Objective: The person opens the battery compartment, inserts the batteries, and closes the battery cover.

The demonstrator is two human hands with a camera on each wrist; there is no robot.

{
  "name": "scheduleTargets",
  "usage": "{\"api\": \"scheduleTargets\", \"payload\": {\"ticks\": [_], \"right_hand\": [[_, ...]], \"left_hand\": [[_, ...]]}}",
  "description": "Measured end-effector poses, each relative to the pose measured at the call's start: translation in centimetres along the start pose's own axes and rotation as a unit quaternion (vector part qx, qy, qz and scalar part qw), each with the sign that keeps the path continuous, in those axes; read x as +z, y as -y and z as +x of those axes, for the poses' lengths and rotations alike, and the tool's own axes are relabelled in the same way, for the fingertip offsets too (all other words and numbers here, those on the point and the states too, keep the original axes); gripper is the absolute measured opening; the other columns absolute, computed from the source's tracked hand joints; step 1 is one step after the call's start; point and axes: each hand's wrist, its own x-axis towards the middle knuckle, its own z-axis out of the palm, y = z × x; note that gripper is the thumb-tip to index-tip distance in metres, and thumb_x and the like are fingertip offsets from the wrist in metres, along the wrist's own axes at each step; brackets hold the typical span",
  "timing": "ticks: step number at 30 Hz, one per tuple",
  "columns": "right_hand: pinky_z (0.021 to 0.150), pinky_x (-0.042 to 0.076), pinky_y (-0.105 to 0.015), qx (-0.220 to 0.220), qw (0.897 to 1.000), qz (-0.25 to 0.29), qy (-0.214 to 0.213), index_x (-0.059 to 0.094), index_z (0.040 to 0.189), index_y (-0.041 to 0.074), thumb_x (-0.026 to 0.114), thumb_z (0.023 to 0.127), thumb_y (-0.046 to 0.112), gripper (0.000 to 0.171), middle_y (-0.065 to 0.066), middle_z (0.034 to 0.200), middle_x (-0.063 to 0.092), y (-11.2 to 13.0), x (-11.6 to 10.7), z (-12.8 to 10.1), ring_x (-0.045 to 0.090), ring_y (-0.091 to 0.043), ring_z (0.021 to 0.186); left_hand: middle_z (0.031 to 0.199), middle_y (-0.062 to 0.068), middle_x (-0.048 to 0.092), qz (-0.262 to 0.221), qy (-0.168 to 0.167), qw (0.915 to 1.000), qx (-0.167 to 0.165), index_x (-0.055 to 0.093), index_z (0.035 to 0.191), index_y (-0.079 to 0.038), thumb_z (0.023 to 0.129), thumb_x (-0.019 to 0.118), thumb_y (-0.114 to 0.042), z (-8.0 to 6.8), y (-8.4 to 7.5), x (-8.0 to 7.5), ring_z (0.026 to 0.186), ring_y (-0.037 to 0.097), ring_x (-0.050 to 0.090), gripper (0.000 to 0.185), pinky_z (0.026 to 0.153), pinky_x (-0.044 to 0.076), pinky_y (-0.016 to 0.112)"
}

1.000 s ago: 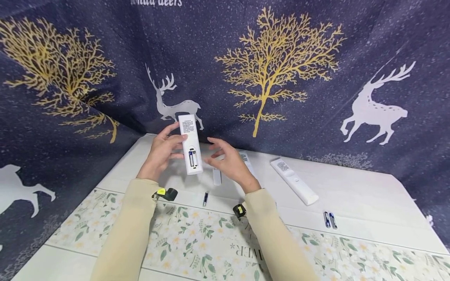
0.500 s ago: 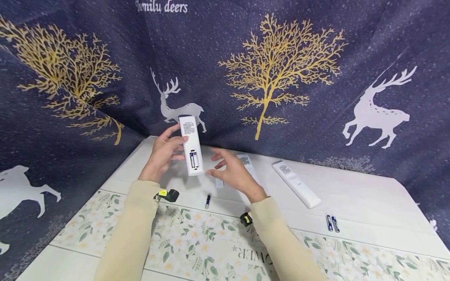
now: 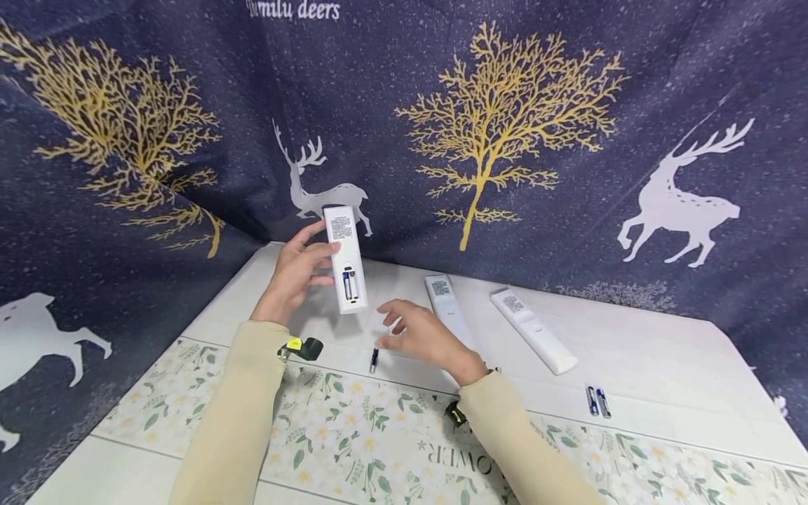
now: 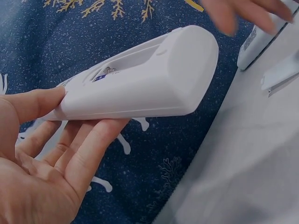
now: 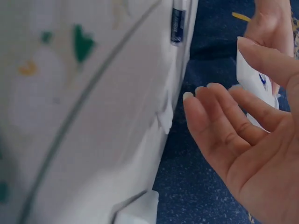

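Backdrop: navy cloth [image 3: 404, 84] with gold trees and white deer hangs behind your white table [image 3: 663, 351], where a floral runner [image 3: 353, 435] lies along the near edge.
Left hand: your left hand [image 3: 293, 277] grips the white remote [image 3: 344, 258] from the side, thumb across its back, fingers under it.
Remote: it is raised above the table's far left part, long axis nearly upright, top end up and away from you, open battery bay facing you with two batteries seated.
Right hand: your right hand [image 3: 421, 335] hovers low over the table, fingers loosely spread, holding nothing, near a loose battery [image 3: 374, 360].
Elsewhere: two more remotes [image 3: 533, 330] lie flat to the right; a pair of batteries [image 3: 596, 402] rests beyond them.
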Motion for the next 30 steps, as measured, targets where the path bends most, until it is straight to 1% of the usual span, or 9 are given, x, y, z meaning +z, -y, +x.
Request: {"api": "scheduleTargets", "payload": {"ticks": [2,7,9,12,15,18,23,26,30], "right_hand": [[0.087,0.058,-0.034,0.001,1.000,-0.012,0.018,0.065,0.136,0.002,0.085,0.093,0.016,0.050,-0.010,0.115,0.070,0.0,0.3,-0.2,0.070,-0.027,0.103],[0.086,0.057,-0.033,-0.001,0.997,-0.050,0.050,0.068,0.131,0.002,0.089,0.089,0.018,0.050,-0.007,0.109,0.070,-0.2,0.9,-0.6,0.070,-0.021,0.096],[0.087,0.057,-0.033,-0.001,0.996,-0.059,0.059,0.068,0.130,0.003,0.090,0.088,0.019,0.050,-0.007,0.109,0.069,-0.2,1.1,-0.7,0.069,-0.019,0.095],[0.088,0.057,-0.035,-0.003,0.994,-0.087,0.070,0.070,0.128,0.003,0.090,0.089,0.021,0.048,-0.006,0.110,0.069,0.0,1.3,-0.8,0.068,-0.019,0.097],[0.089,0.057,-0.034,-0.007,0.989,-0.124,0.076,0.072,0.127,0.005,0.088,0.090,0.025,0.045,-0.004,0.111,0.069,0.2,1.6,-0.8,0.067,-0.019,0.100],[0.086,0.057,-0.033,-0.009,0.985,-0.152,0.078,0.074,0.124,0.007,0.088,0.091,0.028,0.042,-0.002,0.110,0.068,0.5,1.8,-0.8,0.066,-0.016,0.098],[0.081,0.056,-0.033,-0.010,0.980,-0.185,0.075,0.076,0.119,0.009,0.088,0.090,0.030,0.038,-0.003,0.111,0.066,0.8,2.1,-0.7,0.063,-0.015,0.093],[0.080,0.056,-0.034,-0.003,0.977,-0.202,0.075,0.076,0.120,0.009,0.087,0.091,0.033,0.039,-0.003,0.114,0.066,0.9,2.3,-0.7,0.062,-0.016,0.094],[0.077,0.056,-0.033,0.000,0.973,-0.218,0.071,0.076,0.119,0.009,0.087,0.091,0.033,0.039,-0.002,0.111,0.064,1.1,2.5,-0.6,0.061,-0.016,0.092]], "left_hand": [[0.107,-0.001,0.073,0.000,0.000,1.0000,0.001,0.047,0.162,-0.020,0.101,0.072,-0.010,0.0,0.0,0.0,0.087,0.019,0.073,0.067,0.057,0.062,0.026],[0.107,-0.002,0.073,-0.003,0.003,1.0000,0.004,0.046,0.162,-0.019,0.101,0.071,-0.010,0.0,0.1,0.1,0.088,0.020,0.074,0.067,0.056,0.062,0.026],[0.107,-0.002,0.073,-0.003,0.004,1.0000,0.005,0.046,0.162,-0.019,0.101,0.071,-0.009,0.0,0.1,0.1,0.087,0.020,0.074,0.067,0.056,0.062,0.026],[0.107,-0.001,0.073,-0.003,0.004,1.0000,0.006,0.046,0.162,-0.018,0.101,0.071,-0.009,0.1,0.1,0.1,0.086,0.019,0.074,0.067,0.055,0.062,0.026],[0.107,-0.001,0.073,-0.003,0.004,1.0000,0.006,0.046,0.162,-0.018,0.101,0.071,-0.009,0.1,0.2,0.1,0.086,0.019,0.074,0.066,0.055,0.062,0.026],[0.107,-0.001,0.073,-0.002,0.004,1.0000,0.008,0.046,0.162,-0.018,0.101,0.071,-0.009,0.2,0.2,0.1,0.087,0.020,0.074,0.066,0.055,0.062,0.026],[0.106,-0.001,0.074,-0.001,0.004,0.9999,0.009,0.047,0.161,-0.018,0.101,0.071,-0.009,0.2,0.2,0.2,0.088,0.021,0.075,0.066,0.056,0.062,0.026],[0.106,-0.002,0.074,0.000,0.005,1.0000,0.008,0.047,0.161,-0.018,0.101,0.071,-0.009,0.2,0.2,0.1,0.088,0.021,0.075,0.066,0.056,0.062,0.026],[0.105,-0.002,0.074,0.001,0.003,1.0000,0.008,0.046,0.162,-0.018,0.101,0.071,-0.009,0.1,0.1,0.1,0.086,0.020,0.074,0.066,0.056,0.062,0.026]]}}
